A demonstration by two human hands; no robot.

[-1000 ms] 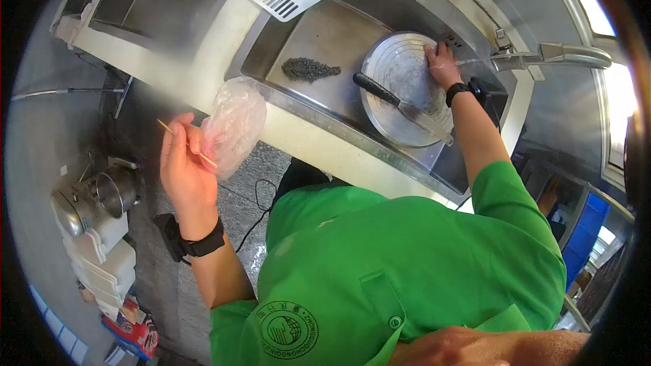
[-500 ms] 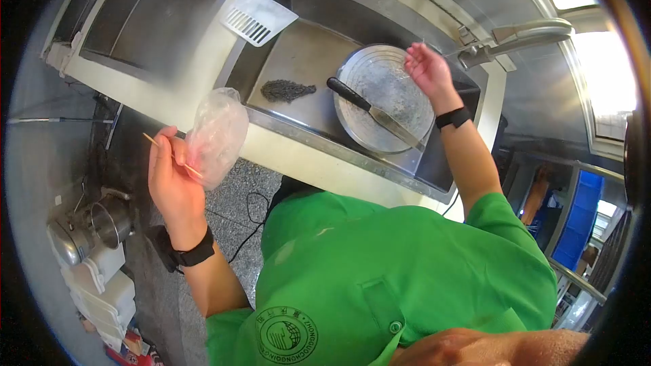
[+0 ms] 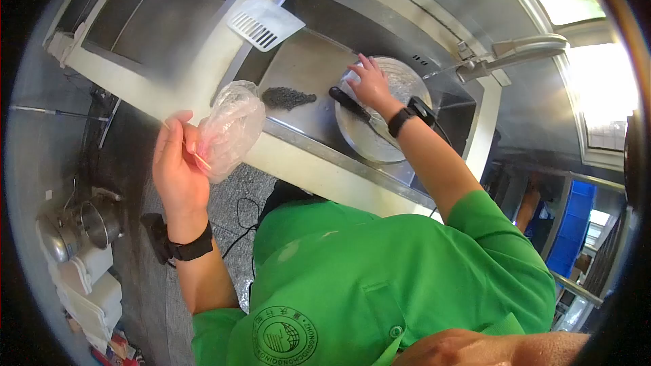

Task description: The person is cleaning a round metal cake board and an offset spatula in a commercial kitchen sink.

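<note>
My left hand [image 3: 180, 169], at the left over the floor, is closed on a clear plastic bag [image 3: 234, 129] and a thin wooden stick [image 3: 202, 161]. In the sink, a round metal lid or pan [image 3: 403, 74] holds water. A knife with a black handle [image 3: 349, 104] lies across it. My right hand [image 3: 371, 85] is over the round metal piece beside the knife handle, fingers spread, with nothing visible in it. A dark scouring pad [image 3: 288, 97] rests on the sink bottom to the left.
A white slotted scraper [image 3: 264, 22] lies across the sink's left edge. The faucet [image 3: 515, 51] is at the right, a thin stream coming from it. Another sink basin [image 3: 169, 20] stands at the upper left. A blue crate [image 3: 571, 227] is on a rack at the right.
My right hand has moved left, from the right rim of the round metal piece to beside the knife handle. The bag in my left hand has shifted slightly to the right.
</note>
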